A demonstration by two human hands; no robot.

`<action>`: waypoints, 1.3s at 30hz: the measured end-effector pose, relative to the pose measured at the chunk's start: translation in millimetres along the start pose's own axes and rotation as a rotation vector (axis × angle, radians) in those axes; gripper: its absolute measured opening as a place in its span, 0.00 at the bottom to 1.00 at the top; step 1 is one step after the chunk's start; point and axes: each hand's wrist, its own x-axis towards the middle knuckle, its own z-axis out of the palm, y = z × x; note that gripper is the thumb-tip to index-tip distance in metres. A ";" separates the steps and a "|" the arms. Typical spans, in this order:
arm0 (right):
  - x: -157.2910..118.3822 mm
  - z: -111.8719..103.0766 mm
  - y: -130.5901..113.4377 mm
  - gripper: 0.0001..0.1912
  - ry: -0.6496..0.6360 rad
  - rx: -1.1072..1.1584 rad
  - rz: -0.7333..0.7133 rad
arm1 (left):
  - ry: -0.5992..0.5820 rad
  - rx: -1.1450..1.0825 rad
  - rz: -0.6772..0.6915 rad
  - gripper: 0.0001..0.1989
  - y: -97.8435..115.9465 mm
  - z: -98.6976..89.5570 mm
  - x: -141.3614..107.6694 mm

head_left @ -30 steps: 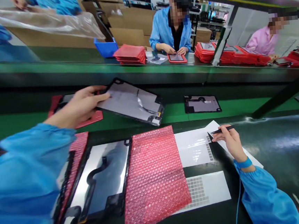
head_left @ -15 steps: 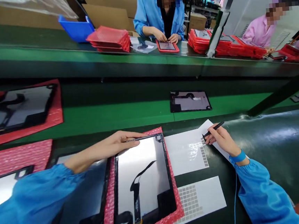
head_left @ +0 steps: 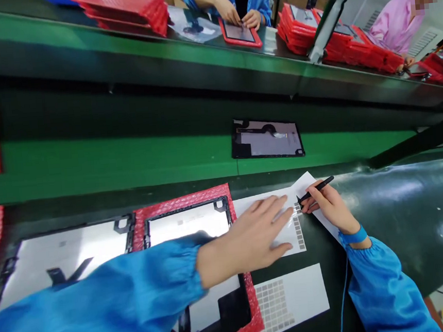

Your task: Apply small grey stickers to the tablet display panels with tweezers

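Desk: a dark, shiny desk (head_left: 395,202) carries the near work; I take the red bubble sheet (head_left: 255,307) on it as my landmark.
Top panel: the framed panel (head_left: 206,307) lies flat on the bubble sheet, silvery back up, its middle hidden by the left sleeve (head_left: 112,299).
Second panel: another silvery panel (head_left: 70,251) lies just left of the bubble sheet, partly under that same sleeve.
Lower sticker sheet: a white sheet with a grid of grey squares (head_left: 306,293), right of the bubble sheet, its left end tucked under it.
Left hand: the left hand (head_left: 256,232) reaches past the bubble sheet's right edge, palm down, fingers outstretched over the upper sticker sheet (head_left: 300,239); whether it touches, I can't tell.
Right hand: the right hand (head_left: 328,208), farther right of the bubble sheet, grips black tweezers (head_left: 318,189), tips at the column of grey squares; a blue wristband (head_left: 354,235) trails a cord (head_left: 343,295).
Green strip: beyond the bubble sheet, a dark-framed panel (head_left: 269,138) lies on the green strip (head_left: 90,167).
Writing: small marks on the panels, too tiny to read.
Far desk: beyond all that, a co-worker's hands (head_left: 239,15) work at a red-edged panel (head_left: 240,34) between red stacks (head_left: 122,9); a person in pink (head_left: 395,24) sits to the right.
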 end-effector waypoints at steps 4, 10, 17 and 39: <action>0.5 -0.9 0.4 0.26 -0.014 0.008 -0.011 | -0.082 0.101 -0.038 0.40 14.8 19.7 25.9; 1.9 -1.9 1.2 0.26 0.001 0.015 -0.012 | -0.093 0.186 -0.043 0.44 15.8 23.2 24.0; 4.2 -3.7 -3.5 0.28 0.013 -0.002 -0.008 | -0.100 0.159 -0.029 0.45 12.8 26.5 27.5; 11.5 -5.1 -4.9 0.30 -0.024 0.000 0.026 | -0.082 0.158 -0.012 0.46 11.6 28.4 24.5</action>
